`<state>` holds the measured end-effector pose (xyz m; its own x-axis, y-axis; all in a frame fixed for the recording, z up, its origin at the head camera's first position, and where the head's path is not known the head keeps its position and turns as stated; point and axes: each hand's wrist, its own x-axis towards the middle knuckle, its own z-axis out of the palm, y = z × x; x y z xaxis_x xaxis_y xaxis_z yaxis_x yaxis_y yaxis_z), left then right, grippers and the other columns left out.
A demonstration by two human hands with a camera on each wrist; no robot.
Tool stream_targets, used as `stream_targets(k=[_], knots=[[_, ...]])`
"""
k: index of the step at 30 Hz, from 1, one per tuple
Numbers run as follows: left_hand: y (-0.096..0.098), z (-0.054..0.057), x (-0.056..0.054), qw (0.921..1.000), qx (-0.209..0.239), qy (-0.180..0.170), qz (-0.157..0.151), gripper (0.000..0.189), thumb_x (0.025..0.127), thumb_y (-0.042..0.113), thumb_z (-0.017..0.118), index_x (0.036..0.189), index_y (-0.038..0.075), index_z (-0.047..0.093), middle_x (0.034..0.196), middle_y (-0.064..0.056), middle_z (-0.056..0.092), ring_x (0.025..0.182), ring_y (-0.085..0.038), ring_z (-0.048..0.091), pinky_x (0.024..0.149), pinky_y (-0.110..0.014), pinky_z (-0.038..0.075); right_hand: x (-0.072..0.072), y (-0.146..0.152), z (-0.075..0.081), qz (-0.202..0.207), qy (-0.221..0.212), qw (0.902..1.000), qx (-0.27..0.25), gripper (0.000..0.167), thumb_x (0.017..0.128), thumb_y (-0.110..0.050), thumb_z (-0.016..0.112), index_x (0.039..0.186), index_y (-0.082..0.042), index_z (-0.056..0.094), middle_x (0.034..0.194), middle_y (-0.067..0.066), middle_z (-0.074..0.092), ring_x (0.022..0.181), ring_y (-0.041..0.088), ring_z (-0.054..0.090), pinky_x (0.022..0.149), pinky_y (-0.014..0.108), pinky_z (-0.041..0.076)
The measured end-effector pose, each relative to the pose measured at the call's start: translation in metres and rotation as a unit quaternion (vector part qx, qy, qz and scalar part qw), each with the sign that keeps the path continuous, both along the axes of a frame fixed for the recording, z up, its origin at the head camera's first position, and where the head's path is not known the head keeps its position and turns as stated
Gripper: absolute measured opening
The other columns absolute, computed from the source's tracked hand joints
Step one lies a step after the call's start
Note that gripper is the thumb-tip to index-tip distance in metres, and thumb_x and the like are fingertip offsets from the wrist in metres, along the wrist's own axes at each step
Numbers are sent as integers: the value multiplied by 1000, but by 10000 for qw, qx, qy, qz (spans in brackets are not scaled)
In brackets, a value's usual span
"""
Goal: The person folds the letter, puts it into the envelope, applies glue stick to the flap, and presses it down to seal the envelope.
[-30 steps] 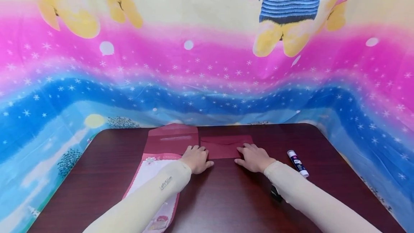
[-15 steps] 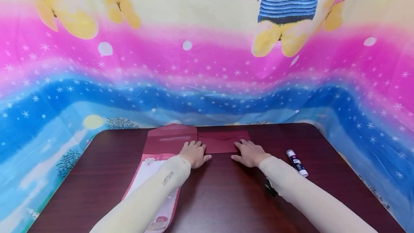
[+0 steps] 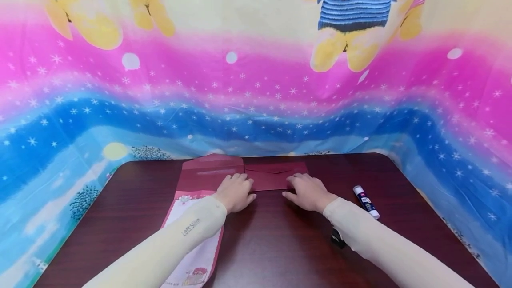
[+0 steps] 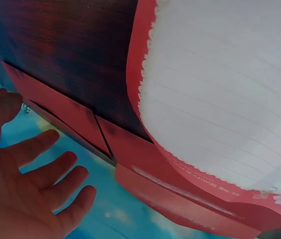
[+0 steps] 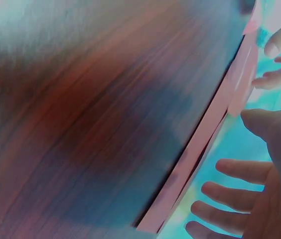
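Note:
A dark red envelope (image 3: 269, 182) lies flat near the table's back edge, its pointed flap folded down and slightly raised in the wrist views. My left hand (image 3: 235, 192) is over its left end, where it meets a second red envelope (image 3: 218, 180). Over the right end hovers my right hand (image 3: 309, 192), fingers extended and slightly spread. Both wrist views show relaxed fingers with nothing in them. The second envelope has its flap (image 3: 216, 161) opened toward the back, with a pale streak across it. A red-bordered lined letter sheet (image 4: 220, 99) overlaps its front and passes under my left forearm.
A white and dark blue glue stick (image 3: 366, 202) lies right of my right hand. A small black object (image 3: 338, 238) shows beneath the right sleeve. Behind the dark wooden table (image 3: 264, 248) hangs a printed curtain (image 3: 248, 74).
The folded-flap envelope has slid back and left until it lies against the open-flap envelope. Both hands went with it, then drew slightly back from it.

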<state>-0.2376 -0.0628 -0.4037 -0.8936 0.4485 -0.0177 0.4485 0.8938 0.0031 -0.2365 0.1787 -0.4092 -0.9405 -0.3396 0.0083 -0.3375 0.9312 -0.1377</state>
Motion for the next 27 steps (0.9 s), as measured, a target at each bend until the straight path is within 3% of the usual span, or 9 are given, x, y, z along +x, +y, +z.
stream_targets(k=[7,19,27], knots=[[-15,3,11,9990,347,270,-2,49,94,37,70,132,7,65,131,-14,66,119,-31,63,101,-48,53,14,-12,3,173,280,9994,-78,50,95,-41,68,131,-6,65,131,12,68,122,32,63,96,51,56],[-53,4,29,9951,868,434,200,46,90,30,75,126,3,67,123,-16,69,110,-34,66,91,-50,58,40,-36,8,440,361,9973,-466,47,95,-42,68,130,-10,67,126,7,71,117,26,67,93,50,57],[-88,2,35,9926,1036,434,460,52,91,31,73,132,1,62,127,-18,67,115,-37,65,96,-53,55,56,-50,9,843,560,9942,-353,44,95,-43,67,126,-11,69,122,5,73,109,23,70,87,46,58]])
